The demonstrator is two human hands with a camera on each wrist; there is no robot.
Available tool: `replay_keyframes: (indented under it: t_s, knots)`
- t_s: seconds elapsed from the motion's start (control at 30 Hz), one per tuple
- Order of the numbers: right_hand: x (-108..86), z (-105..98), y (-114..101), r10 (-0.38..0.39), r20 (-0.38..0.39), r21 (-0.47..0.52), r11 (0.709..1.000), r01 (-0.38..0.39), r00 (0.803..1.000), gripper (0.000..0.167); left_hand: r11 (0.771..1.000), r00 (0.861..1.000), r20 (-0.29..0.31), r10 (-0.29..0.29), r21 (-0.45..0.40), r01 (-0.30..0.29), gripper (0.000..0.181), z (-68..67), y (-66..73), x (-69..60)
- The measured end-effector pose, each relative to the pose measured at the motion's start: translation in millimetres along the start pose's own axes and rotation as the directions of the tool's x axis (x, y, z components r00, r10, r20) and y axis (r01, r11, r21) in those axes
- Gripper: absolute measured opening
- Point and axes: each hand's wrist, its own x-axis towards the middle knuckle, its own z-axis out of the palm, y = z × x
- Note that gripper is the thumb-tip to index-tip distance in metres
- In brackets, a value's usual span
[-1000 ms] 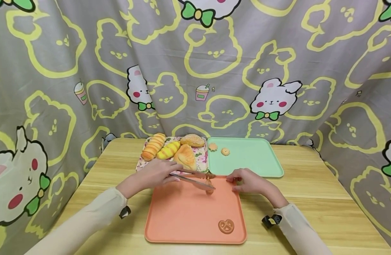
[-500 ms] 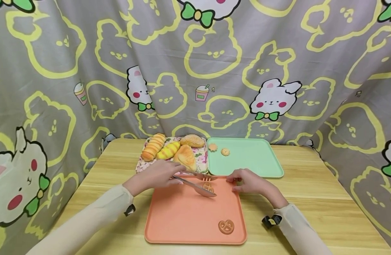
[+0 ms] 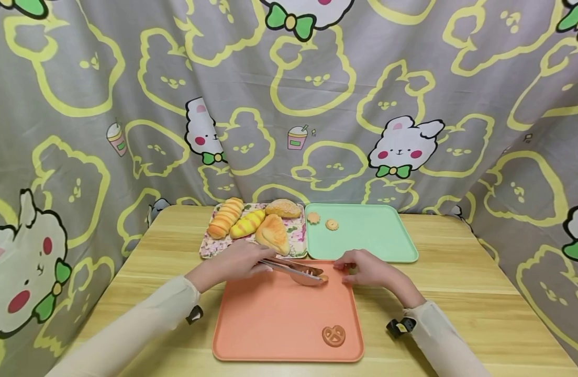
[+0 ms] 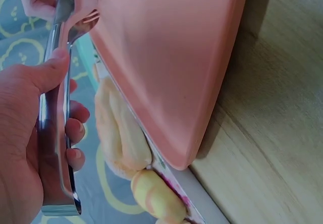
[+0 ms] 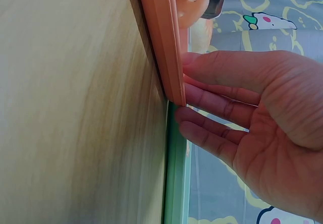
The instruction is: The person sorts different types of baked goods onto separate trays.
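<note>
My left hand (image 3: 239,262) grips metal tongs (image 3: 291,269) low over the far part of the orange tray (image 3: 270,324). In the left wrist view, thumb and fingers wrap the tongs' handle. A small light-brown cookie (image 3: 324,278) is at their tips, mostly hidden in the head view; the right wrist view shows this cookie (image 5: 193,7) with holes, beside the metal. Whether the tongs clamp it I cannot tell. My right hand (image 3: 366,269) is at the tray's far right corner, fingers loosely extended, fingertips at the rim. A brown pretzel (image 3: 333,335) lies near the front right.
A flowered tray (image 3: 297,243) at the back left bears several breads, including a striped roll (image 3: 226,217) and a yellow roll (image 3: 248,224). Beside it, a green tray (image 3: 369,235) carries two small cookies, one a round cookie (image 3: 332,224). A patterned curtain (image 3: 251,78) hangs behind the wooden table (image 3: 458,272).
The tongs have swung a little to the right and drawn closer together, and the small cookie at their tips has shifted right. My right hand has stayed at the tray's corner.
</note>
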Motion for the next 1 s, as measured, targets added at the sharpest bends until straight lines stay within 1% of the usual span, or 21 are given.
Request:
replay_keyframes:
  t_s: [0.2, 0.3, 0.47, 0.57, 0.8, 0.93, 1.0]
  knots:
    - [-0.8, 0.6, 0.9, 0.008, -0.001, -0.006, 1.000, -0.008, 1.000, 0.029, 1.000, 1.000, -0.016, -0.008, 0.002, 0.008, 0.020, -0.5, 2.1, -0.3]
    - [-1.0, 1.0, 1.7, 0.004, -0.001, -0.002, 1.000, -0.004, 1.000, 0.028, 1.000, 1.000, -0.017, -0.019, 0.014, 0.019, 0.023, -1.2, 2.8, -0.7]
    - [-0.9, 1.1, 2.6, 0.002, 0.001, 0.003, 1.000, -0.002, 1.000, 0.028, 0.999, 0.999, -0.005, -0.051, 0.017, 0.051, 0.032, -3.2, 2.6, -1.9]
    - [-1.0, 1.1, 2.9, 0.004, 0.000, 0.002, 1.000, -0.004, 1.000, 0.027, 0.998, 0.998, 0.018, -0.066, 0.009, 0.066, 0.034, -4.4, 3.2, -1.5]
    - [-0.9, 1.5, 2.5, -0.002, -0.005, 0.002, 1.000, 0.002, 1.000, 0.027, 0.997, 0.996, 0.052, -0.078, 0.006, 0.078, 0.039, -7.5, 9.1, 5.9]
    - [-0.6, 1.1, 2.4, 0.001, -0.001, 0.003, 1.000, -0.001, 1.000, 0.027, 0.996, 0.994, 0.062, -0.090, -0.006, 0.091, 0.039, -7.1, 12.4, 11.3]
    - [0.0, 1.4, 2.0, -0.012, -0.004, 0.003, 1.000, 0.012, 1.000, 0.027, 0.995, 0.993, 0.067, -0.093, -0.016, 0.095, 0.038, -5.6, 13.3, 13.3]
